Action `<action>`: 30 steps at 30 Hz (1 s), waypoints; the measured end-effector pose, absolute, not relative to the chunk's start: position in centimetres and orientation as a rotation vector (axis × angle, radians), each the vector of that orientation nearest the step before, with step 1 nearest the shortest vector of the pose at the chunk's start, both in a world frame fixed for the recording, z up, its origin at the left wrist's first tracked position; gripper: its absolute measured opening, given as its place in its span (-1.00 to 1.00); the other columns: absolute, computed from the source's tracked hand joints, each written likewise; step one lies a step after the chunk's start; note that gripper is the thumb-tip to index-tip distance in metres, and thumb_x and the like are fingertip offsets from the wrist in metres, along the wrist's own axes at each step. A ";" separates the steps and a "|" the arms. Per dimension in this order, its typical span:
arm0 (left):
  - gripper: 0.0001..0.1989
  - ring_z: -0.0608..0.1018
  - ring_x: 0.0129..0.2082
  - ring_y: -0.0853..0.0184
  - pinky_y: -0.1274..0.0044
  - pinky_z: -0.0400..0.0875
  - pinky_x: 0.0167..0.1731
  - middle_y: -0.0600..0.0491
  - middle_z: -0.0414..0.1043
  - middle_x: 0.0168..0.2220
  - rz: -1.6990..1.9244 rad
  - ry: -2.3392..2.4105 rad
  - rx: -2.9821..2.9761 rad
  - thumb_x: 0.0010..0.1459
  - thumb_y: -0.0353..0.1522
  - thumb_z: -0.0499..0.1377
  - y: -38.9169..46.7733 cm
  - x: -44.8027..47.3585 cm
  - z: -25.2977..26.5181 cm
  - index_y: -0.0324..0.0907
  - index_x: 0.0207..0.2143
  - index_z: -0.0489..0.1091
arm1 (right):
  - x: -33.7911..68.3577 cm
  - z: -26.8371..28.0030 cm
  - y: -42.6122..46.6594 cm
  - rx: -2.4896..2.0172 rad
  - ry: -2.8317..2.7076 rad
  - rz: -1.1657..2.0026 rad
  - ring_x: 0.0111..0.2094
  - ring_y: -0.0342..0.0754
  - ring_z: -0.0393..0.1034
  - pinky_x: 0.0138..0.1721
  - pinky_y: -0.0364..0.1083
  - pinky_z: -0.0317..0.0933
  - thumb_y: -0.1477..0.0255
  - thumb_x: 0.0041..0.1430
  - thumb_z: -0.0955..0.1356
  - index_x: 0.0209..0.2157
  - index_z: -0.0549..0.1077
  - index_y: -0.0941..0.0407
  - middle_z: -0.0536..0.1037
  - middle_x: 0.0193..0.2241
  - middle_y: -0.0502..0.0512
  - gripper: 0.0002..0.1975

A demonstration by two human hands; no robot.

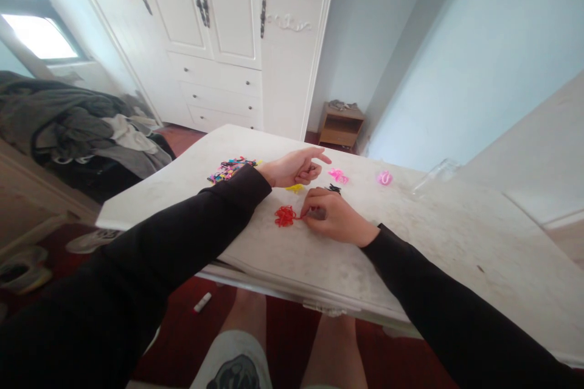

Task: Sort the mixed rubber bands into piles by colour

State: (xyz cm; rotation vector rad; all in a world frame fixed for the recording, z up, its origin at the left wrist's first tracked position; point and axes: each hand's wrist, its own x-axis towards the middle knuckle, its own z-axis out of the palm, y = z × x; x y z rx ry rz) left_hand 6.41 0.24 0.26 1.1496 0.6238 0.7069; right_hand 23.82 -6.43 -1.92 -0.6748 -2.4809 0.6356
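Observation:
My right hand (331,217) is closed in a pinch just right of a small pile of red rubber bands (285,216). A thin red strand runs from the pile to its fingertips. Above and to the left, my left hand (298,168) hovers with one finger stretched out to the right and the others loosely curled, nothing visible in it. Below it lies a small heap of yellow bands (294,188), partly hidden. Black bands (334,188) lie just beyond my right hand. A mixed multicoloured heap (230,169) sits beside my left wrist, partly covered by the sleeve.
Pink bands (338,176) and a pink bundle (384,178) lie farther back on the white table (438,243). A clear plastic container (435,176) stands at the far right edge. Behind are a white wardrobe (228,6) and a small wooden cabinet (341,124). Clothes (68,127) are piled left.

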 end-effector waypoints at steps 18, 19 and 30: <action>-0.54 0.27 -0.64 0.42 0.61 0.11 -0.63 0.06 0.34 -0.54 0.696 0.609 1.127 0.27 0.02 0.06 -0.2 6.7 0.4 -0.21 -0.16 0.35 | 24.0 -1.8 -6.2 -0.789 -2.240 0.460 -0.35 -0.09 0.37 -0.28 -0.07 0.26 0.52 0.15 0.42 -0.38 0.49 0.10 0.50 -0.37 0.03 -0.95; -0.53 0.25 -0.65 0.43 0.61 0.10 -0.64 0.07 0.34 -0.54 0.676 0.598 1.139 0.27 0.03 0.05 -0.2 6.6 0.4 -0.21 -0.15 0.35 | 24.1 -1.6 -6.1 -0.791 -2.187 0.407 -0.34 -0.09 0.37 -0.28 -0.07 0.26 0.53 0.15 0.41 -0.39 0.49 0.10 0.49 -0.38 0.02 -0.94; -0.51 0.00 -0.72 0.57 0.60 -0.18 -0.70 0.02 0.45 -0.31 0.527 0.566 1.307 0.30 0.06 -0.02 -0.8 6.5 0.7 -0.17 -0.12 0.34 | 25.0 -1.4 -4.8 -0.912 -2.022 0.287 -0.30 -0.03 0.34 -0.24 0.00 0.28 0.42 0.18 0.40 -0.31 0.54 0.08 0.44 -0.33 0.06 -0.94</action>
